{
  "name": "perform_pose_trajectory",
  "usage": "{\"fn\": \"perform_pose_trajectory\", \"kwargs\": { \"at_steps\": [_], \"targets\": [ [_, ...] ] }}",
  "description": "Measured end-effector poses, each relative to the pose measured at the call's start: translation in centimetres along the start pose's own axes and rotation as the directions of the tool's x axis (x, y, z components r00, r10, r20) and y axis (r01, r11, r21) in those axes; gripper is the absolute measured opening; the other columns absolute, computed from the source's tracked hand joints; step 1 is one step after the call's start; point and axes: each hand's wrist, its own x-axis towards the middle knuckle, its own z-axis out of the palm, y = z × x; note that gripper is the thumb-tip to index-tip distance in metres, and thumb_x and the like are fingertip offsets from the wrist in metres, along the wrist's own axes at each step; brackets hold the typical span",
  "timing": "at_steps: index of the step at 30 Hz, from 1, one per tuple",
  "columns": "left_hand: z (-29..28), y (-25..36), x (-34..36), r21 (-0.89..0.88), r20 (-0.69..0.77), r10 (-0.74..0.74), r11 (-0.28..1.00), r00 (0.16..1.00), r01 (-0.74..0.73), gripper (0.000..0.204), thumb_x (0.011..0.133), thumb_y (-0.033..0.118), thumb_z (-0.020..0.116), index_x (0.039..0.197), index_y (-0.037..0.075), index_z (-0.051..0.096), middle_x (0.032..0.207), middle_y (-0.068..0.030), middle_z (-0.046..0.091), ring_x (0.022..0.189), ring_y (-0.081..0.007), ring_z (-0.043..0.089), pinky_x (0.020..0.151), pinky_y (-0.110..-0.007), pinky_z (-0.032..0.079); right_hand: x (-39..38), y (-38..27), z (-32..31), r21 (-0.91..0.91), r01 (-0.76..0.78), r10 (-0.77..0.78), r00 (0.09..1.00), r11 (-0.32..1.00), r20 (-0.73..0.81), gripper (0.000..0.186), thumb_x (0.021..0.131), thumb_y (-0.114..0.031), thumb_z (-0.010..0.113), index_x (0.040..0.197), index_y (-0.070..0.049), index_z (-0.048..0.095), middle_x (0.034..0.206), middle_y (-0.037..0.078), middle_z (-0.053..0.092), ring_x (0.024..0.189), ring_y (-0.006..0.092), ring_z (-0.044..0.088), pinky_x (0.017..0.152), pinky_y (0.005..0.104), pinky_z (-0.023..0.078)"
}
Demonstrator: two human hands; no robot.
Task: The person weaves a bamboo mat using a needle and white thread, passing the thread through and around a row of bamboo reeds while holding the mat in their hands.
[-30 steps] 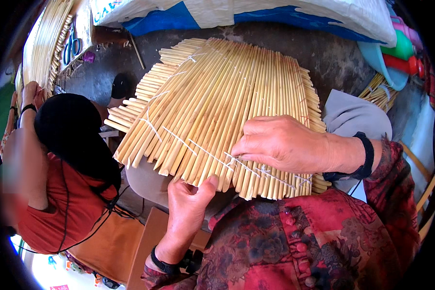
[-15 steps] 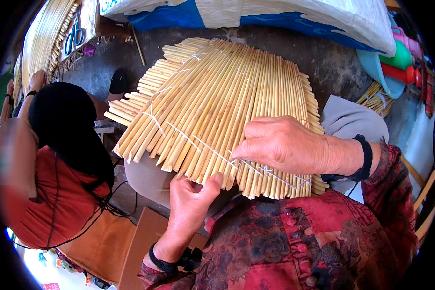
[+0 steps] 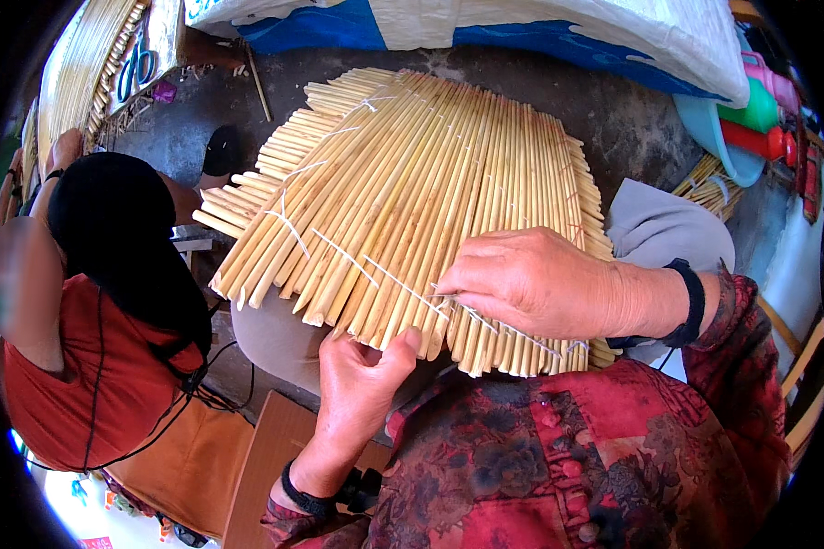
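A fan-shaped mat of pale straw-coloured stalks point(image 3: 412, 183) lies across my lap, its narrower, uneven end toward me. White thread point(image 3: 398, 281) crosses the stalks in slanting stitches near that end. My left hand point(image 3: 362, 371) is closed on the near edge, thumb on top and fingers underneath, largely hidden. Over the stitched rows to the right, my right hand point(image 3: 522, 282) is closed in a pinch. A thin tip shows at its fingertips beside the thread; I cannot make out whether it is a needle or thread.
At the left sits another person in a red top point(image 3: 101, 375), hands by another stalk bundle point(image 3: 82, 73). Dark scissors point(image 3: 137, 71) lie close to it. A white and blue covered block point(image 3: 540, 32) spans the back. A blue basin point(image 3: 719, 137) stands at the right.
My right hand has lowered slightly and its fingers have drawn closer together at the thread. The left hand keeps its hold on the mat's edge. The view has shifted slightly.
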Motion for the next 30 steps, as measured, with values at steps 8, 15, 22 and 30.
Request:
{"fn": "perform_pose_trajectory", "kwargs": {
  "at_steps": [8,15,22,30],
  "targets": [
    [-0.2,-0.3,0.0,0.003,0.014,0.006,1.000,1.000,-0.006,0.026,0.084,0.004,0.059,0.108,-0.008,0.060,0.099,-0.0067,0.065,0.089,-0.0100,0.060,0.079,-0.026,0.048,0.2,-0.1,-0.8,-0.102,0.070,-0.064,0.996,0.992,0.057,0.010,0.079,-0.012,0.059,0.087,-0.008,0.060,0.076,0.008,0.054,0.075,0.0280,0.060,0.061,0.0391,0.051],
    [-0.2,-0.2,0.0,0.052,0.010,0.003,0.999,1.000,-0.003,0.028,0.084,0.007,0.060,0.108,-0.008,0.060,0.096,-0.0060,0.065,0.086,-0.0089,0.059,0.076,-0.026,0.048,0.4,-0.3,-1.1,-0.119,0.077,-0.068,0.995,0.990,0.079,0.008,0.077,-0.012,0.060,0.085,-0.008,0.062,0.074,0.008,0.054,0.074,0.0266,0.060,0.059,0.0381,0.051],
    [-0.1,-0.4,0.1,0.032,0.020,0.055,0.998,0.998,-0.055,0.028,0.083,0.008,0.060,0.108,-0.007,0.060,0.095,-0.0049,0.065,0.083,-0.0073,0.058,0.074,-0.024,0.048,0.8,-0.4,-1.6,-0.127,0.078,-0.059,0.988,0.989,0.144,0.009,0.078,-0.011,0.060,0.087,-0.008,0.063,0.075,0.008,0.055,0.075,0.0263,0.061,0.059,0.0379,0.051],
    [-0.2,-0.3,0.1,0.027,0.039,0.060,0.998,0.997,-0.061,0.029,0.083,0.008,0.061,0.108,-0.007,0.060,0.096,-0.0051,0.065,0.085,-0.0074,0.058,0.075,-0.025,0.048,1.0,-0.2,-1.9,-0.092,0.113,-0.096,0.981,0.989,0.169,0.021,0.079,-0.004,0.063,0.100,-0.006,0.064,0.076,0.008,0.056,0.073,0.0271,0.060,0.062,0.0356,0.050]
  ]
}}
